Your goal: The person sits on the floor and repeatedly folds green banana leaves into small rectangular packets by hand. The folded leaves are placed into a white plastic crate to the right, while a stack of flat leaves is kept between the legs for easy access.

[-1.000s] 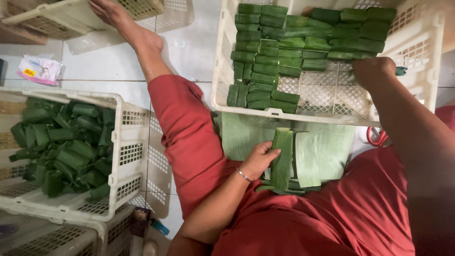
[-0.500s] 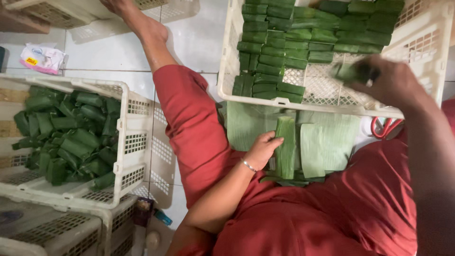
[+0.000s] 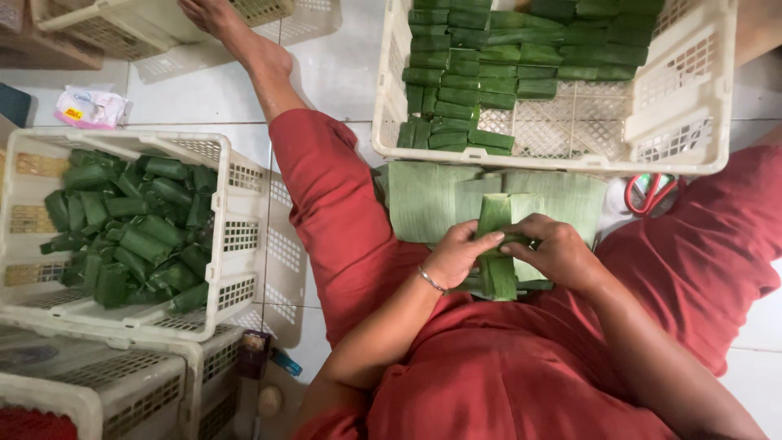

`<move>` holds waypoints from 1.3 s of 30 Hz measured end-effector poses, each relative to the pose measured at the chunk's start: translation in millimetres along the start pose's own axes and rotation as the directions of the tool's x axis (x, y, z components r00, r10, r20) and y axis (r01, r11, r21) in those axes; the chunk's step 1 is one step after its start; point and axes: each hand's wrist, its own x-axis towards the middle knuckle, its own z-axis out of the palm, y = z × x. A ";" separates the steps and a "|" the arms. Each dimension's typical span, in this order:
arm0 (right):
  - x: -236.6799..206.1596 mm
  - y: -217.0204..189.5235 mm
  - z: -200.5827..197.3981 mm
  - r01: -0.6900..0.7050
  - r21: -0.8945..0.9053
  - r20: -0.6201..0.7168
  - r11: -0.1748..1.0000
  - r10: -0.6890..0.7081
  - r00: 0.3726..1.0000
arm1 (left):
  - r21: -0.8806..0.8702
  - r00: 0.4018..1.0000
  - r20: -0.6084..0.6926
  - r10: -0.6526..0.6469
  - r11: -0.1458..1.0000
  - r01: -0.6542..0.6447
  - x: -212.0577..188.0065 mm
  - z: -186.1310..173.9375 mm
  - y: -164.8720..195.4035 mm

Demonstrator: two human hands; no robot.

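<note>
Leaf packet (image 3: 497,244) is sitting in the lap over flat banana leaves (image 3: 423,200), mid-fold by the look of it. Left hand (image 3: 456,257) and right hand (image 3: 558,253) are both pinching it closed. Next move likely needs a tight tuck. Beyond, far crate (image 3: 676,106) is holding stacked packets (image 3: 456,81).

- Left hand (image 3: 459,254): palm down, fingers curled in a pinch, bangle at wrist.
- Right hand (image 3: 555,248): palm down, fingertips meeting the left's.
</note>
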 end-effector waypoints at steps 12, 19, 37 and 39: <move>-52.2 -7.1 17.7 0.227 -0.272 -0.331 0.935 -0.312 0.890 | -0.111 0.991 -0.133 -0.019 0.994 0.004 3.7 4.4 2.2; -42.9 23.0 24.8 -0.086 0.062 -0.368 0.994 0.103 0.924 | 0.310 0.984 0.153 0.089 0.941 -0.133 -11.4 15.6 -6.6; -52.3 -19.4 24.0 0.316 -0.335 -0.256 0.888 -0.409 0.876 | -0.194 1.000 0.024 -0.020 0.981 0.024 10.3 -18.2 -24.8; -51.4 -14.0 31.8 0.195 -0.221 -0.314 0.956 -0.259 0.913 | -0.211 0.994 -0.012 -0.108 0.972 0.103 1.6 -7.4 -11.3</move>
